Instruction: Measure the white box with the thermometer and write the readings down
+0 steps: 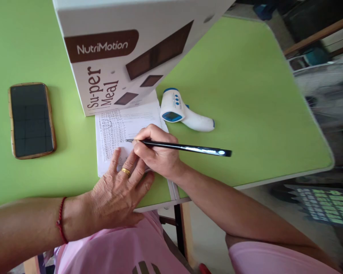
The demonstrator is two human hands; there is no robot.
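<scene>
A black pen point(188, 147) is pinched in my right hand point(160, 152), its tip down at the written lines on a sheet of paper point(140, 120). Rows of small handwriting cover the left part of that sheet. My left hand point(120, 182), wearing a gold ring and a red cord bracelet, lies flat with fingers spread over the sheet's near edge. Its fingertips lie close to my right hand. Just beyond my right hand, a white and blue infrared thermometer point(184, 112) rests on its side on the green table point(246, 99).
A tall white "NutriMotion" box point(103, 76) stands over the paper's far edge and hides part of it. Off to the left lies a phone point(31, 120) in a brown-edged case. The table's near edge runs just under my wrists.
</scene>
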